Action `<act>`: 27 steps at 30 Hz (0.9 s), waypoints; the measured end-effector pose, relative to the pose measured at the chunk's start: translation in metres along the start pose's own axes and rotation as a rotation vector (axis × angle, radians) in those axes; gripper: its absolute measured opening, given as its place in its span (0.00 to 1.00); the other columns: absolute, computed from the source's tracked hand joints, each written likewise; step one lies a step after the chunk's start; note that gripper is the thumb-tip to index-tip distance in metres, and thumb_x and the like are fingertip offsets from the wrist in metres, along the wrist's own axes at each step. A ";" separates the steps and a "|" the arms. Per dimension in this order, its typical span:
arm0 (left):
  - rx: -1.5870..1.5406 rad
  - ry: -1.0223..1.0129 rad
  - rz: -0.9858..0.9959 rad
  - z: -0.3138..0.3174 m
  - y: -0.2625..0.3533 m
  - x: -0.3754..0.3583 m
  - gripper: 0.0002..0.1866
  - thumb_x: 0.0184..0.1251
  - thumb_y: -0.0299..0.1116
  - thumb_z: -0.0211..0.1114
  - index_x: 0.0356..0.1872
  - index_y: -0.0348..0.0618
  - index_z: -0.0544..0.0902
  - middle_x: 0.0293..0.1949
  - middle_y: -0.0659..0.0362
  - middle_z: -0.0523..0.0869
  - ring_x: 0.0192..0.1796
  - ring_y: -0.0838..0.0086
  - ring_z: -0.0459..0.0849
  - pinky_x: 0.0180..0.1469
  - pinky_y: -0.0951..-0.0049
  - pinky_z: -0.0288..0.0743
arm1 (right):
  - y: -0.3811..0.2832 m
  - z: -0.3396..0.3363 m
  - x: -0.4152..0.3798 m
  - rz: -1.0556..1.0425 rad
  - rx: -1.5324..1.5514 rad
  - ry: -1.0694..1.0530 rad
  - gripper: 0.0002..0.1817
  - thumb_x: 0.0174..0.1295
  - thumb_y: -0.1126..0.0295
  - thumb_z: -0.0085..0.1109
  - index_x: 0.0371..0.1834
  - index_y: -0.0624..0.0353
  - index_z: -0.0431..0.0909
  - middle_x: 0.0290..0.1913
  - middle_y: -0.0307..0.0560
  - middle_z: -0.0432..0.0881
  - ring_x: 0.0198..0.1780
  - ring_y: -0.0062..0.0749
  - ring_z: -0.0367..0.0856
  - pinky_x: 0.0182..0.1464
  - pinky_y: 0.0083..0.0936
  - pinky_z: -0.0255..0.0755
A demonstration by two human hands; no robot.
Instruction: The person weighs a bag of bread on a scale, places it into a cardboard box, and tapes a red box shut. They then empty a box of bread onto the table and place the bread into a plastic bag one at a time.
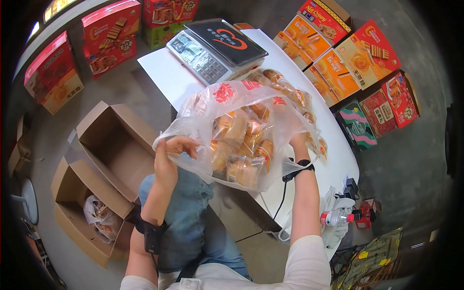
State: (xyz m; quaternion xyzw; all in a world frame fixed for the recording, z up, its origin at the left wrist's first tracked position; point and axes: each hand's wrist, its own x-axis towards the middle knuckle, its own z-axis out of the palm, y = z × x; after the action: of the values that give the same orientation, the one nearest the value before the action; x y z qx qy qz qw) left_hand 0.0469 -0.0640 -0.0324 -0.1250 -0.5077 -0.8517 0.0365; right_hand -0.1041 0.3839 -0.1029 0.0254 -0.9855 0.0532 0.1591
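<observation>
A translucent white plastic bag with red print stands open at the near edge of the white table, full of individually wrapped pastries. My left hand grips the bag's left rim, its thumb and fingers bent round the film. On the other side, my right hand is at the bag's right side, with film over its fingers, so their hold is hidden. A loop of the bag hangs by my right wrist. More wrapped pastries lie on the table just behind the bag.
A digital scale stands on the white table. Open cardboard boxes sit on the floor at left, one with a bagged item. Printed cartons line the right. A bottle lies near a black cable.
</observation>
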 end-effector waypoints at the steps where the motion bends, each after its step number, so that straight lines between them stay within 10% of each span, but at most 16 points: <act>1: -0.001 -0.004 -0.006 0.000 0.001 0.000 0.39 0.66 0.57 0.23 0.32 0.33 0.80 0.23 0.56 0.77 0.30 0.73 0.74 0.38 0.75 0.65 | 0.004 0.005 0.000 0.078 0.038 -0.006 0.33 0.52 0.62 0.54 0.64 0.51 0.59 0.64 0.55 0.59 0.68 0.49 0.51 0.67 0.47 0.42; 15: -0.037 -0.036 -0.031 -0.010 -0.001 0.001 0.39 0.66 0.56 0.24 0.32 0.32 0.79 0.23 0.56 0.77 0.30 0.73 0.74 0.37 0.74 0.65 | -0.005 -0.015 -0.080 0.075 0.145 -0.175 0.33 0.52 0.59 0.54 0.64 0.54 0.59 0.57 0.60 0.66 0.62 0.50 0.61 0.64 0.47 0.50; 18: -0.031 -0.019 -0.043 -0.014 0.001 0.001 0.39 0.67 0.56 0.24 0.32 0.32 0.79 0.23 0.56 0.77 0.29 0.73 0.74 0.37 0.74 0.65 | -0.063 -0.062 -0.132 0.055 -0.380 -0.192 0.35 0.49 0.62 0.59 0.62 0.58 0.60 0.50 0.60 0.70 0.57 0.51 0.66 0.58 0.45 0.59; 27: -0.017 0.011 -0.078 -0.011 0.005 -0.002 0.38 0.67 0.57 0.28 0.30 0.33 0.79 0.19 0.58 0.76 0.25 0.76 0.73 0.32 0.78 0.64 | -0.129 -0.133 -0.251 0.805 1.171 0.602 0.31 0.57 0.54 0.54 0.60 0.60 0.60 0.52 0.55 0.71 0.49 0.45 0.74 0.52 0.38 0.69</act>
State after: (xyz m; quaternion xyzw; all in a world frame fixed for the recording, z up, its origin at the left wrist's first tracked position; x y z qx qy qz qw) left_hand 0.0477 -0.0761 -0.0333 -0.1007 -0.5048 -0.8573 0.0052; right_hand 0.1837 0.2794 -0.0441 -0.2706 -0.6443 0.6242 0.3494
